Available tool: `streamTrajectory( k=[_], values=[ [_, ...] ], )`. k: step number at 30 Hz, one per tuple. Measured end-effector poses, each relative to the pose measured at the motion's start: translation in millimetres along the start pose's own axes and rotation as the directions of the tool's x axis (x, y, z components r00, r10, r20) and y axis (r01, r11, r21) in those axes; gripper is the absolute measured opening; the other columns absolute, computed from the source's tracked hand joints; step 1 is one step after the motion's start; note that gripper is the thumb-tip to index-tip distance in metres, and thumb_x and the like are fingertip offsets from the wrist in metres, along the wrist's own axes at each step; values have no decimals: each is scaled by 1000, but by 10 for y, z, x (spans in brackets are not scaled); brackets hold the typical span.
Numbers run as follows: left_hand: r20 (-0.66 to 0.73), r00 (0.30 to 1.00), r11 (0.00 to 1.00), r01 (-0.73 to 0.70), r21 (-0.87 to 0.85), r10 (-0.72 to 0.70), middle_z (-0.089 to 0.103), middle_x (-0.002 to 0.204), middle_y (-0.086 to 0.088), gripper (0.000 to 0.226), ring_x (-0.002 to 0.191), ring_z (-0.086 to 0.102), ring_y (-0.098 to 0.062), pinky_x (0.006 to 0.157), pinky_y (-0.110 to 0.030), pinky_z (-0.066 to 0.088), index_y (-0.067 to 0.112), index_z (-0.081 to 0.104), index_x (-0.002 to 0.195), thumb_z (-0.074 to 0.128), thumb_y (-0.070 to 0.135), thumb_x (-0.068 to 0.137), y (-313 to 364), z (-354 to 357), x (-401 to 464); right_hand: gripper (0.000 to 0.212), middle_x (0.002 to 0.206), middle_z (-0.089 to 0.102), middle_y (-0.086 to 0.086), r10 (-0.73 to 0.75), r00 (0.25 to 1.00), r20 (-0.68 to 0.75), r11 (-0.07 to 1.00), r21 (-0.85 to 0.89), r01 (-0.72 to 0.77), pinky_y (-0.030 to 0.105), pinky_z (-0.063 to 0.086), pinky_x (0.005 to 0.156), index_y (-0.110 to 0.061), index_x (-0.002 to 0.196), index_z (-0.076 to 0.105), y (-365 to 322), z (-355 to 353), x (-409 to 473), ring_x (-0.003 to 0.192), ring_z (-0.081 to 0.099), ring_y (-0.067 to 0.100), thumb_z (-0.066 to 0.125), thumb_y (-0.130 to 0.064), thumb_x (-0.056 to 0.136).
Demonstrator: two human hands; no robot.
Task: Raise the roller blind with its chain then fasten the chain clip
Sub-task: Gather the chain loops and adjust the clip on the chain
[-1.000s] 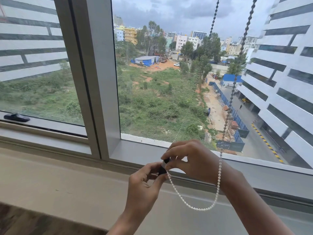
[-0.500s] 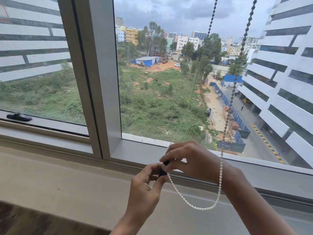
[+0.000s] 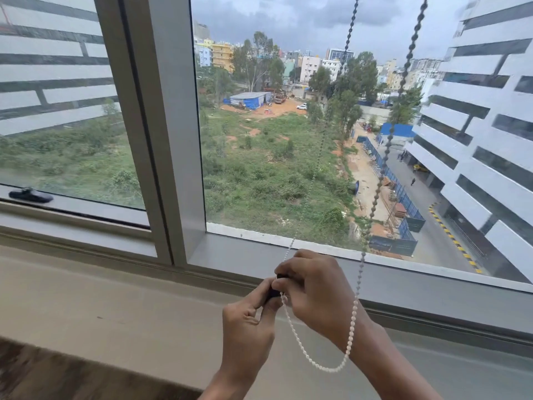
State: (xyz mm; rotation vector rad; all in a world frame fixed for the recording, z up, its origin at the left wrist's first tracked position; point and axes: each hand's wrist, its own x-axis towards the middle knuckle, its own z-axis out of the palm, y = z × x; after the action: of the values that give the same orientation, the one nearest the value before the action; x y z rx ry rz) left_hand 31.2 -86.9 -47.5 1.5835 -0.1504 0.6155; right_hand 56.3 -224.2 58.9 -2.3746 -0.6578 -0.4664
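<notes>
The single head-worn view looked forward and slightly down from close behind the window sill [image 3: 121, 307], facing out through the glass over open ground and buildings. Both hands sat near the lower edge, right of centre, close to the lens. No second view overlapped it.

Dark clip [image 3: 272, 291] mostly hidden between both hands' fingers [image 3: 284, 282]; chain [image 3: 350, 330] strands cut off at top edge; blind itself out of frame.
</notes>
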Motion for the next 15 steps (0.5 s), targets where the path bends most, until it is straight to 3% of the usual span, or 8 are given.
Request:
streamTrajectory(
  k=[2, 4, 6, 8, 12, 15],
  values=[
    [10, 1000, 999, 5, 34, -5, 86, 100, 23, 55, 79, 72, 15, 74, -9, 54, 37, 83, 123, 75, -8, 93, -70, 14, -24, 10, 83, 73, 0, 48, 998, -34, 999, -20, -48, 20, 55, 68, -14, 91, 86, 4, 69, -37, 73, 71, 13, 82, -8, 84],
    [26, 999, 999, 17, 39, -18, 87, 98, 19, 47, 73, 72, 11, 70, -13, 55, 33, 84, 122, 73, -3, 93, -101, 21, -33, 11, 84, 73, -2, 97, 994, -42, 995, -24, -98, 25, 58, 71, -15, 93, 86, 27, 109, -38, 76, 72, 13, 80, -10, 85],
    [60, 996, 998, 68, -4, -67, 87, 104, 18, 48, 88, 83, -7, 82, -25, 65, 43, 82, 121, 70, 6, 93, -103, 31, -26, 10, 86, 74, -3, 139, 989, -41, 990, -15, -140, 30, 61, 73, -15, 93, 85, 82, 135, -37, 78, 73, 13, 81, -13, 85],
    [115, 986, 990, 130, -62, -123, 87, 111, 14, 49, 104, 84, -14, 96, -36, 66, 44, 81, 123, 71, 6, 95, -152, 41, -13, 8, 85, 77, -4, 193, 980, -51, 981, 32, -192, 31, 62, 73, -15, 92, 85, 154, 166, -61, 76, 73, 10, 84, -15, 84],
    [176, 966, 970, 214, -117, -192, 88, 111, 9, 48, 107, 83, -14, 98, -37, 66, 49, 81, 119, 71, 9, 94, -281, 69, 3, 17, 77, 81, -6, 354, 934, -39, 903, 275, -331, 25, 64, 69, -20, 100, 82, 326, 273, -165, 69, 76, 6, 88, -19, 85],
    [199, 952, 955, 263, -134, -234, 88, 111, 3, 41, 110, 83, -19, 100, -47, 63, 43, 79, 120, 73, 11, 94, -406, 105, 2, 11, 80, 82, 3, 473, 880, -31, 792, 452, -410, 43, 68, 73, -18, 106, 80, 469, 372, -214, 72, 80, 18, 79, -15, 96]
  ],
)
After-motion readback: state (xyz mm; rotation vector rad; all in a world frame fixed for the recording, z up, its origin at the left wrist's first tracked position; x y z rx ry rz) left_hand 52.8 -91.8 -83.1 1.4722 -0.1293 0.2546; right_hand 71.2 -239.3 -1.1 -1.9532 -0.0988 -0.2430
